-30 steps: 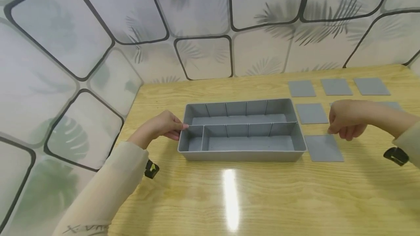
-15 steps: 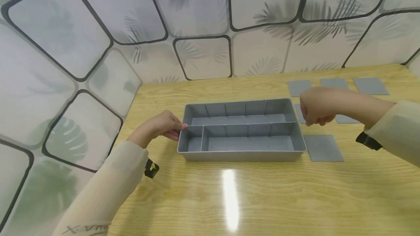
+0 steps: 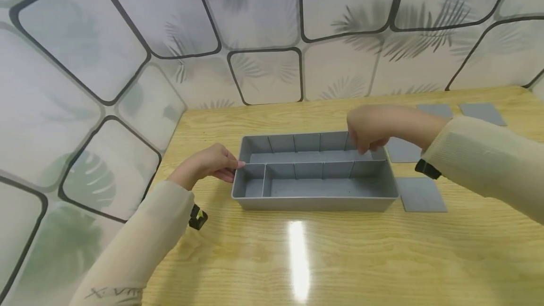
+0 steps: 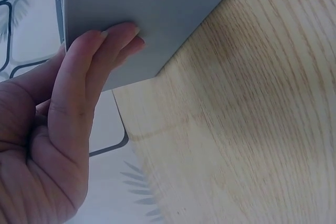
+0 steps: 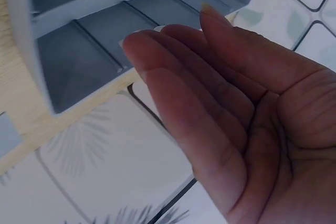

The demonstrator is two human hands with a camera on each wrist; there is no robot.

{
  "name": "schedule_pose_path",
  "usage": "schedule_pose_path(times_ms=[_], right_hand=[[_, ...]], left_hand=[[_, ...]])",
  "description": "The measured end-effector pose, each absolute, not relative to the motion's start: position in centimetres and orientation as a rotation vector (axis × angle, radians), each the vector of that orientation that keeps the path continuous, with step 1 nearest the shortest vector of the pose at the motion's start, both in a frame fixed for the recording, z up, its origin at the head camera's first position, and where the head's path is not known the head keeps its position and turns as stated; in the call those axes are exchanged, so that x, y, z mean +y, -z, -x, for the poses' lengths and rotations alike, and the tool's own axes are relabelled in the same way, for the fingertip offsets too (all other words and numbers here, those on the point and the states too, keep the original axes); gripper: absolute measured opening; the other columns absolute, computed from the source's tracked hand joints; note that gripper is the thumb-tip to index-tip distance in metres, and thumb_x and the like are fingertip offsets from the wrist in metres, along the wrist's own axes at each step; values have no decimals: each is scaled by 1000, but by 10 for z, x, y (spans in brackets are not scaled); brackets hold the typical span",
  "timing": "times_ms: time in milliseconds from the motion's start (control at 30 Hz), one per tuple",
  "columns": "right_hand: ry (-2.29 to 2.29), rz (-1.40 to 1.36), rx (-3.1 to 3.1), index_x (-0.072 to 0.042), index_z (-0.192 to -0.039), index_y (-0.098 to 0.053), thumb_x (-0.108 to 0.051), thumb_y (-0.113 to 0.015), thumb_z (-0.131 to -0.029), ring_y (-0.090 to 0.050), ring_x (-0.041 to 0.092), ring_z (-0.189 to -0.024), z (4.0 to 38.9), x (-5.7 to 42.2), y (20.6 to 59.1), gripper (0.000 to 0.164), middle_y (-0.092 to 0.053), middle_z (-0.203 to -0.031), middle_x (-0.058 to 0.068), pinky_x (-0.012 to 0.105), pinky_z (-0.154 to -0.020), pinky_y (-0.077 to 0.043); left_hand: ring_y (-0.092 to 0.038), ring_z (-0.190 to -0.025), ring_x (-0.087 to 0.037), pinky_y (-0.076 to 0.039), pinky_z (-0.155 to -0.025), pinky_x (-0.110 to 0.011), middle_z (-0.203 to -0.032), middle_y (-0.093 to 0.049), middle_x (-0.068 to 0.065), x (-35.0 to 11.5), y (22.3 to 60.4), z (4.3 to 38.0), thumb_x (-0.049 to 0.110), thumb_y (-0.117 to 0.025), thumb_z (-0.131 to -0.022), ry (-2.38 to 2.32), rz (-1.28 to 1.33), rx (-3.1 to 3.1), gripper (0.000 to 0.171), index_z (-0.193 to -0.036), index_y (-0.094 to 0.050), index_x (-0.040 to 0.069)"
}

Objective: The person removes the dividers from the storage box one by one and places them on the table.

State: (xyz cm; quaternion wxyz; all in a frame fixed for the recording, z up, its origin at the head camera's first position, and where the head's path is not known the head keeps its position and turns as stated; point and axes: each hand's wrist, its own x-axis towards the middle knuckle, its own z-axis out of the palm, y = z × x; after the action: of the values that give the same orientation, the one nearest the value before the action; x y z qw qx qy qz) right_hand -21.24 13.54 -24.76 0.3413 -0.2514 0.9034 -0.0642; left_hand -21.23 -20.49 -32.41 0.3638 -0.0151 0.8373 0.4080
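Observation:
A grey divided storage box (image 3: 314,204) rests on the wooden table, its long partition (image 3: 280,163) running from end to end. A short divider (image 3: 264,181) splits off a small compartment at the front left. My left hand (image 3: 208,164) pinches the box's left wall, thumb at the rim and fingers against the outside; in the left wrist view the fingertips (image 4: 123,30) lie on that wall. Over the back right compartment is my right hand (image 3: 369,126). Its fingers (image 5: 178,108) are loosely bent in the right wrist view, thumb apart from them, and nothing shows in the palm.
Several flat grey squares lie right of the box, among them a front one (image 3: 421,194), one beside the box (image 3: 403,150) and one at the far right (image 3: 483,114). My right arm hides others. A patterned wall (image 3: 263,74) borders the table's back and left.
My right hand has moved left from above the grey squares to over the box's back right compartment. My left hand and the box have stayed in place.

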Motion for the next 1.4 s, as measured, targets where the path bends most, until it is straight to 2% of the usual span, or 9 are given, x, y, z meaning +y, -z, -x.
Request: schedule_pose_path(times_ms=[200,433,667,900,1100,1200,1267,1333,1400], right_hand=[[-7,745,2397,-9,-66,-61,-8,-65,-75,-43,10,-48,214,109,246,10,-50,-51,-3,27,-53,-45],[3,839,2428,-9,-76,-61,-7,-68,-72,-54,15,-63,211,85,248,8,-61,-73,2,30,-60,-50],[-76,901,2448,-9,-87,-62,-10,-72,-70,-55,17,-81,207,60,255,20,-61,-87,0,31,-69,-51],[-158,1073,2443,-11,-84,-64,-5,-70,-70,-53,14,-79,200,36,262,16,-62,-87,-1,28,-68,-50],[-180,1360,2393,-12,-72,-63,-5,-66,-75,-47,10,-67,194,13,267,8,-60,-75,-4,23,-58,-47],[-145,1514,2329,-12,-82,-68,-7,-64,-77,-55,10,-74,190,3,269,8,-65,-84,-3,21,-64,-49],[-144,1585,2297,-12,-92,-69,-8,-63,-79,-58,13,-85,187,-2,271,15,-67,-94,-1,22,-71,-50],[-175,1619,2295,-14,-100,-68,-7,-61,-81,-57,15,-94,185,-7,272,22,-65,-102,-1,24,-77,-50],[-207,1622,2289,-16,-104,-66,-8,-61,-82,-56,15,-94,184,-12,274,24,-64,-104,-1,24,-78,-49]], left_hand=[[-61,-64,-15,-54,-68,-30,-73,-64,-8,-205,323,213,17,-56,-87,-1043,23,2148,32,-103,-58,-10],[-60,-61,-14,-54,-66,-30,-67,-63,-5,-205,322,215,17,-56,-87,-1035,28,2143,31,-101,-59,-10],[-61,-63,-15,-54,-66,-29,-71,-64,-7,-205,322,215,17,-56,-87,-1040,52,2142,32,-104,-58,-10],[-61,-64,-15,-54,-63,-27,-75,-64,-9,-206,325,214,16,-57,-86,-1059,71,2150,30,-102,-59,-9],[-62,-66,-17,-54,-62,-28,-77,-65,-13,-207,327,210,15,-58,-85,-1094,91,2147,30,-101,-59,-10],[-62,-66,-18,-54,-65,-30,-75,-65,-12,-208,329,210,16,-58,-85,-1088,93,2143,29,-99,-60,-10],[-62,-65,-17,-54,-65,-29,-72,-65,-10,-208,330,210,16,-58,-85,-1077,83,2150,27,-97,-61,-9],[-62,-65,-17,-54,-65,-29,-71,-65,-9,-208,330,211,15,-57,-86,-1076,68,2154,27,-96,-62,-9],[-62,-65,-17,-54,-64,-29,-70,-65,-8,-208,329,211,15,-56,-87,-1081,59,2156,26,-94,-62,-9]])
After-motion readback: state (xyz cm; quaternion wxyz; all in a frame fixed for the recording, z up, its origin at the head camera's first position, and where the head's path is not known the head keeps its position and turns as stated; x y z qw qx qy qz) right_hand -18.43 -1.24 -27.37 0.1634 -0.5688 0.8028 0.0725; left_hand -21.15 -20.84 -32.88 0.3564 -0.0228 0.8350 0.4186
